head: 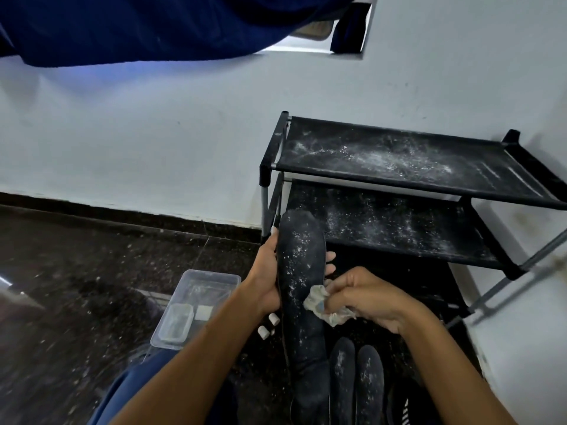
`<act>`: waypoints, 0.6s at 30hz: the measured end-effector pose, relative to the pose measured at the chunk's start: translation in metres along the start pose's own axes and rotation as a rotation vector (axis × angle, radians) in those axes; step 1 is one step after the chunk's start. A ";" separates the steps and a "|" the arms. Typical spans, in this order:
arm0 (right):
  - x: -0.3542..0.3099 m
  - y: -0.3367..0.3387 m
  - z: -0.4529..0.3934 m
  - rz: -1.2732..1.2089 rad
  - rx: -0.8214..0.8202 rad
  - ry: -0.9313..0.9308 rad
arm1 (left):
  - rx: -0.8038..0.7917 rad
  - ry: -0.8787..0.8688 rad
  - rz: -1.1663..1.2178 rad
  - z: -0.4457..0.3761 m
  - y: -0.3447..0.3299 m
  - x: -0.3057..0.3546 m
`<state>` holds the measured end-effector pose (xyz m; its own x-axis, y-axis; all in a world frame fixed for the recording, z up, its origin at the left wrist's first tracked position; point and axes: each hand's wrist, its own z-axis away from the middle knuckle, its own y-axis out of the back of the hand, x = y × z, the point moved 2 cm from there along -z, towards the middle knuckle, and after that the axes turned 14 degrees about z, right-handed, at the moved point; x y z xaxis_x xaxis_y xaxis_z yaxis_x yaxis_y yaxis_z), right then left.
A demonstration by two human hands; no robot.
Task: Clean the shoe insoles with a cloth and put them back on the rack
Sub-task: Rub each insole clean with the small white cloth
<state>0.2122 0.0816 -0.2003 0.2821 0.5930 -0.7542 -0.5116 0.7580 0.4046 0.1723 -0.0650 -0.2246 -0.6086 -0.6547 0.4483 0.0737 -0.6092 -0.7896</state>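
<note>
Gripping dusty insole [302, 271] in left hand [267, 271], fingers curled round its edges, toe end raised before rack [399, 191]. Pinching crumpled cloth [322, 305] in right hand [368, 296], pressing against insole midsection. Two more insoles [357, 381] lying on floor [92, 271] below, beside heel.

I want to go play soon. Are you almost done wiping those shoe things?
Not yet. Nothing looks finished: no insole is on the rack. Right now the left hand holds one dusty insole while the right hand presses a cloth against it. Two more insoles lie on the floor, still speckled white, and all of them still need to go onto the rack.
</note>
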 end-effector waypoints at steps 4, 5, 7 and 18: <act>-0.006 0.001 -0.007 -0.087 0.039 -0.009 | -0.015 -0.020 0.059 0.004 0.008 0.005; -0.008 -0.001 -0.009 -0.099 0.039 -0.018 | -0.017 -0.024 0.062 0.005 0.009 0.007; -0.014 -0.004 -0.011 -0.134 0.035 -0.024 | -0.016 -0.036 0.065 0.007 0.011 0.010; -0.030 0.011 -0.016 -0.163 0.641 0.147 | 0.099 -0.074 0.161 0.011 0.012 0.014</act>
<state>0.1857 0.0680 -0.1817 0.1782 0.4491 -0.8755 0.1236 0.8725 0.4727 0.1731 -0.0860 -0.2233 -0.5233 -0.7760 0.3522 0.2448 -0.5328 -0.8101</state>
